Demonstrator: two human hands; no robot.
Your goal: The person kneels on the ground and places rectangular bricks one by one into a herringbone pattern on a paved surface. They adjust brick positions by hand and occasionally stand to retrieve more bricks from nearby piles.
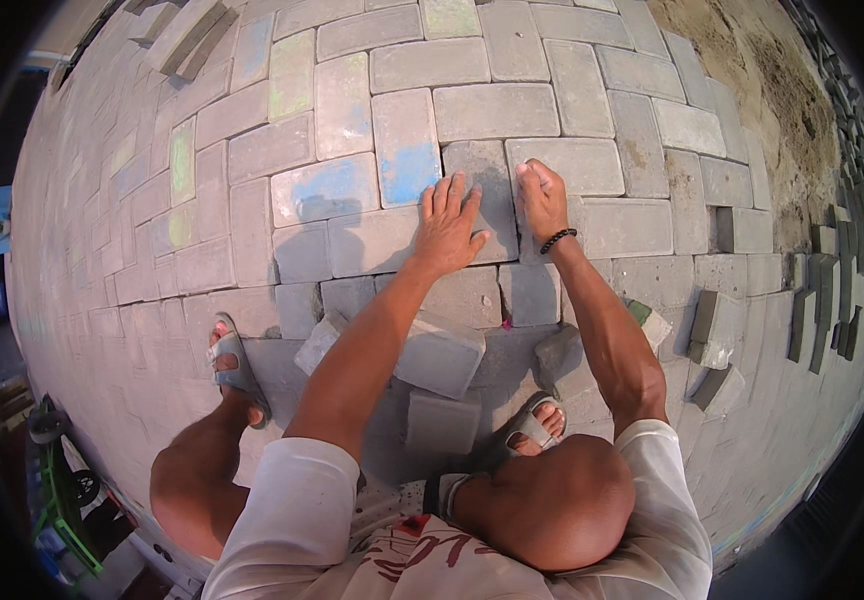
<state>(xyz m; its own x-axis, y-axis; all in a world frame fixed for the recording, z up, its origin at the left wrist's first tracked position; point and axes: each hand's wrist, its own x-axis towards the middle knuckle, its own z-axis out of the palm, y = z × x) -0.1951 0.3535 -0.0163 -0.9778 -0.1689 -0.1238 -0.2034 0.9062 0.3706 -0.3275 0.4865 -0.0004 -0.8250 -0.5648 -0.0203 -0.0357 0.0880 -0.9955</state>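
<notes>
My left hand [449,228] lies flat, fingers spread, on the laid paving blocks. Its fingertips rest beside a block with blue paint [410,150] and reach onto a shaded grey paving block [493,185]. My right hand [542,195], with a black bead bracelet [558,240] at the wrist, is closed in a fist. It sits at the right edge of that shaded block, along a dark narrow joint. Whatever the fist may hold is hidden by the fingers. A pale block [577,167] lies just right of the fist.
Loose paving blocks [442,352] lie tilted between my sandalled feet, with a broken piece [558,358] near the right foot. A few blocks stand [714,328] at the right. More blocks are piled [182,40] at far left. A sandy strip [752,90] borders the paving at far right.
</notes>
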